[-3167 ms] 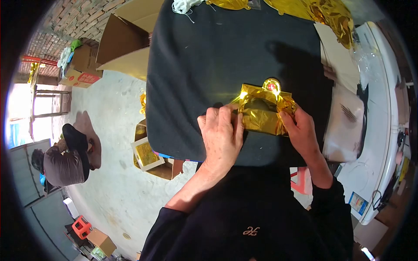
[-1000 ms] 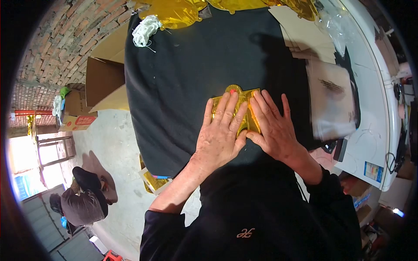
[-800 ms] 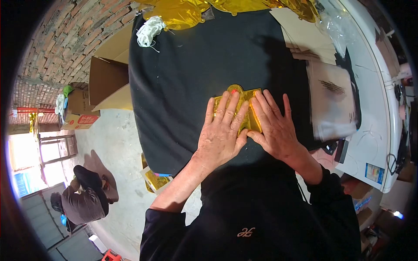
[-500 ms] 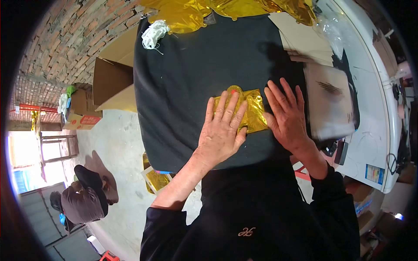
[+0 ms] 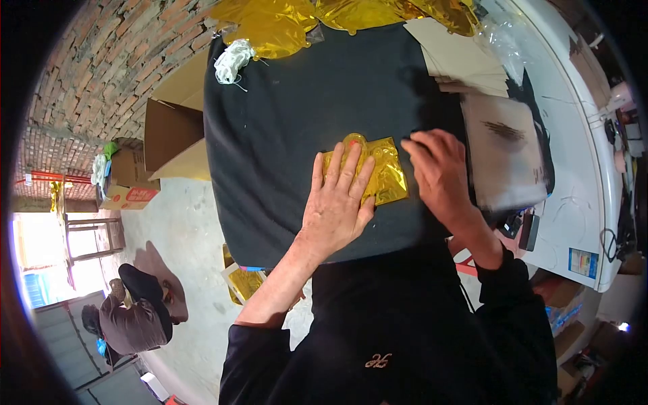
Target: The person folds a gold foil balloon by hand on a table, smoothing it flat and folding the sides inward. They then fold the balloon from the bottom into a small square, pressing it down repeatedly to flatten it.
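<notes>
A folded gold foil balloon, with a rounded tab and a small red mark at its top edge, lies flat on a black cloth. My left hand rests palm down over its left part, fingers stretched and slightly spread. Just right of the foil, my right hand is raised off it with bent, partly separated fingers. Nothing shows in that hand, though its palm side is hidden.
More gold foil and a bundle of white string lie at the far edge. Cardboard sheets and a plastic-wrapped stack sit on the right. An open carton stands left; a person is bent over beyond it.
My right hand has come off the foil's right edge, and its fingers have gone from stretched to bent. My left hand stays flat on the foil. The view has shifted slightly.
</notes>
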The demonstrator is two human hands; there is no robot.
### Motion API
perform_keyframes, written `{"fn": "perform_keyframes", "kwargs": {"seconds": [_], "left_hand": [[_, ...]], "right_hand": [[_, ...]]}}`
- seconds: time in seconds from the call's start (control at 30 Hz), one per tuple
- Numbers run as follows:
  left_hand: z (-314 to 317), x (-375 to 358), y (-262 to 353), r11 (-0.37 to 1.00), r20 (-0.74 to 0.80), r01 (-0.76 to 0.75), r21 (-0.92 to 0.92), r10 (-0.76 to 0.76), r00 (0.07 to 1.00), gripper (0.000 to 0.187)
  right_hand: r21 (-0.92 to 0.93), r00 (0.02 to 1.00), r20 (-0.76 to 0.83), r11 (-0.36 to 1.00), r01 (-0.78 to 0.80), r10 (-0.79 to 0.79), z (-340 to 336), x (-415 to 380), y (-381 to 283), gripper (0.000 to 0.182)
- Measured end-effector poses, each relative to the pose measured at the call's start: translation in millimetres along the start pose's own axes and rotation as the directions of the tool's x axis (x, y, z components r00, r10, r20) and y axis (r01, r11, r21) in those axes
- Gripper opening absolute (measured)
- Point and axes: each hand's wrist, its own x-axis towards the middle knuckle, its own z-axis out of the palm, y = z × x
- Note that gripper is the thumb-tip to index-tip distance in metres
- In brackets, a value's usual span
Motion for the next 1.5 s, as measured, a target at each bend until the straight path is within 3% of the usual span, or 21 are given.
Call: {"fn": "perform_keyframes", "kwargs": {"seconds": [0.07, 0.3, 0.43, 0.53, 0.73, 0.83, 1.23, 1.5], "left_hand": [[-1.3, 0.3, 0.2, 1.000, 0.009, 0.001, -0.010, -0.001, 1.000, 0.066], [3.1, -1.2, -1.4, 0.999, -0.032, -0.003, -0.038, 0.002, 0.999, 0.067], [3.8, -2.4, -1.5, 1.000, -0.028, 0.011, -0.014, -0.011, 1.000, 0.066], [6.9, -2.7, -1.3, 0.999, -0.048, 0.019, -0.035, -0.020, 0.999, 0.066], [8.6, -3.4, -1.7, 0.999, -0.053, 0.029, -0.045, -0.031, 0.998, 0.068], [9.9, -4.2, -1.7, 0.999, -0.096, 0.023, -0.046, -0.027, 0.995, 0.069], [11.6, -4.5, -1.2, 0.998, -0.116, 0.027, -0.062, -0.034, 0.993, 0.074], [10.5, -4.6, -1.7, 0.997, -0.132, 0.023, -0.070, -0.032, 0.991, 0.075]], "right_hand": [[0.014, 0.998, -0.064, 1.000, -0.020, 0.021, -2.9, 13.1, 1.9, 0.032], [0.212, 0.988, -0.031, 0.965, 0.156, -0.153, 36.1, 51.0, -8.1, 0.025], [0.171, 0.976, 0.037, 0.964, 0.205, -0.214, 42.8, 51.7, -4.2, 0.023], [0.173, 0.988, 0.041, 0.975, 0.137, -0.146, 37.0, 51.8, -2.7, 0.024], [0.272, 0.966, 0.122, 0.943, 0.190, -0.230, 42.6, 55.5, 1.2, 0.029], [0.345, 0.975, 0.146, 0.932, 0.110, -0.169, 44.8, 59.2, 1.6, 0.030], [0.158, 0.960, 0.125, 0.960, 0.230, -0.250, 28.9, 53.0, -13.9, 0.031], [0.114, 0.960, 0.228, 0.984, 0.137, -0.160, 29.3, 43.0, -21.8, 0.032]]}}
